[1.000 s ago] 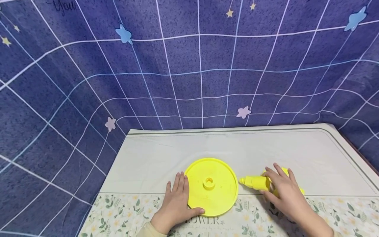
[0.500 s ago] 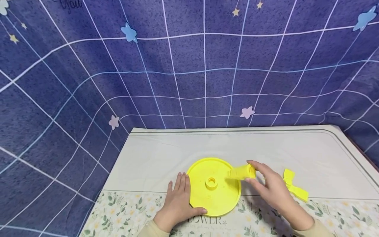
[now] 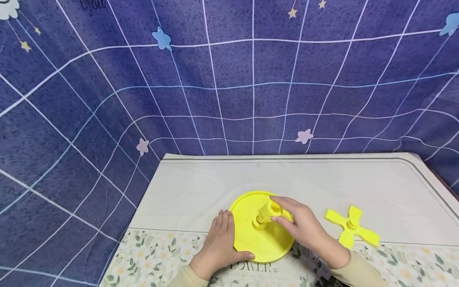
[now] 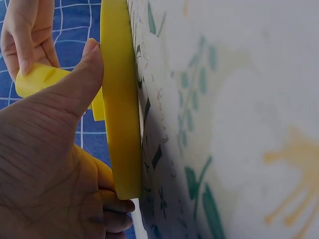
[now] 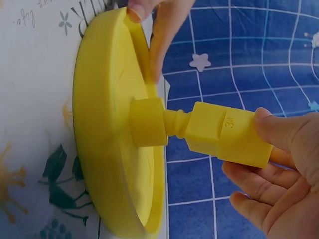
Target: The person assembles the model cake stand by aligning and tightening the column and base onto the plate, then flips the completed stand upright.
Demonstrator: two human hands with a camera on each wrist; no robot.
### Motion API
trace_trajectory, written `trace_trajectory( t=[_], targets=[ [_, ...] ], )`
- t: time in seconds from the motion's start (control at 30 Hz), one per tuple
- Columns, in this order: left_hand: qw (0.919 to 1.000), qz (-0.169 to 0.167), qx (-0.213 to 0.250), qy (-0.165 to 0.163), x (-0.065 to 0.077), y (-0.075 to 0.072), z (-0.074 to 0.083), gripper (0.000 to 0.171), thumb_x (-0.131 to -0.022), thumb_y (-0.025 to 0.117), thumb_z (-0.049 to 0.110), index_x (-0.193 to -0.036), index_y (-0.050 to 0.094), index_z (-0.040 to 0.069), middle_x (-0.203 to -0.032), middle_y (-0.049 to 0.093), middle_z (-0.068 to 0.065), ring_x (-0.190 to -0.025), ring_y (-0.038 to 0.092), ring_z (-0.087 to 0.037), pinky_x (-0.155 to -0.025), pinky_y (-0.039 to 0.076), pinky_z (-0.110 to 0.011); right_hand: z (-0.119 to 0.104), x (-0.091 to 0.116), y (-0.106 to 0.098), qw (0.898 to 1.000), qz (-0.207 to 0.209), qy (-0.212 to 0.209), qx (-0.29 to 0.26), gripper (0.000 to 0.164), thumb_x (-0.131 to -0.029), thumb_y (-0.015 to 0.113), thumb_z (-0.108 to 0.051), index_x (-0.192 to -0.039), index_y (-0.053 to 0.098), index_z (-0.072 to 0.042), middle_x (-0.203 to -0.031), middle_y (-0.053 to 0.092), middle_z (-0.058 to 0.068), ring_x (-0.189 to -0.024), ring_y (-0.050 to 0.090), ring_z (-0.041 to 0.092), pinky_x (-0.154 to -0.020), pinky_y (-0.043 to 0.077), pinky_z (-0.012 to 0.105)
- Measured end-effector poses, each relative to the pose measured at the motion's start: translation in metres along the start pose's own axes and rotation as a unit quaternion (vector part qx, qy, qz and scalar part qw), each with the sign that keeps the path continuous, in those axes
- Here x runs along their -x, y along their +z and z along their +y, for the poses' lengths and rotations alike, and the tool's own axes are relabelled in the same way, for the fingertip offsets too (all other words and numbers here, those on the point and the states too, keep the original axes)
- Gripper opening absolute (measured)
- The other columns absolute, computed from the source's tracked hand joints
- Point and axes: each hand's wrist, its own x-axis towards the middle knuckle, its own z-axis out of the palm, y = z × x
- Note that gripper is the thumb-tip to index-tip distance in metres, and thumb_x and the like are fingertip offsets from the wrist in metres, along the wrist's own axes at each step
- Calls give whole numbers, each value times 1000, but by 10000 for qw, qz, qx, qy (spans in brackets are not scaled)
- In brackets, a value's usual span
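The yellow post (image 5: 227,133) stood over the middle of a yellow disc (image 3: 265,249) on the counter (image 3: 201,187), leaning a little toward the right hand (image 3: 305,223). It was a chunky, smooth piece with flat, angled faces, a hollow at its upper end and small characters marked on one side. Its lower end narrowed to a ringed neck (image 5: 177,123), which met the mouth of the disc's short round collar (image 5: 148,122); how deep the tip sat could not be told. The disc lay flat, shallow like a tray, with a raised rim all round. The right hand grasped the post's upper end between thumb and fingers. The left hand (image 3: 219,241) held nothing clenched, its straight fingers along the disc's left edge and its thumb on the near rim. A yellow four-armed cross (image 3: 352,225) lay to the right.
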Motion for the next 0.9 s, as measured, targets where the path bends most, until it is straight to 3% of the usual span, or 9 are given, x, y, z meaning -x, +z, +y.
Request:
trace_trajectory(
  t=[0.17,0.4,0.63,0.9],
  targets=[
    [10000,-23,-3,-2,-1,0,1,131,-70,61,81,-149,18,-14,-155,16,-33,-145,10,-44,-116,17,-52,-4,-5,6,9992,-84,-333,214,53,-87,74,-20,-136,57,-6,-129,62,12,-118,59,28,-96,48,43],
    [9999,-114,-41,-35,-1,1,1,131,-70,59,83,-149,17,-13,-155,15,-32,-145,10,-44,-116,17,-51,-6,-10,18,9979,41,-496,414,51,-87,74,-21,-133,60,-6,-124,65,9,-114,61,26,-94,50,43],
    [10000,-23,-93,10,0,0,2,130,-71,61,81,-148,19,-15,-154,17,-34,-144,12,-45,-116,19,-52,-7,-12,25,9988,58,-349,350,51,-85,76,-26,-131,62,-9,-121,66,5,-113,62,23,-94,50,41],
    [9999,-23,-146,31,0,-2,2,128,-72,61,80,-148,20,-15,-154,18,-34,-144,12,-46,-115,19,-52,-8,-15,33,9987,357,18,353,52,-79,82,-31,-121,65,-7,-116,67,4,-106,64,22,-91,52,40]
  ],
)
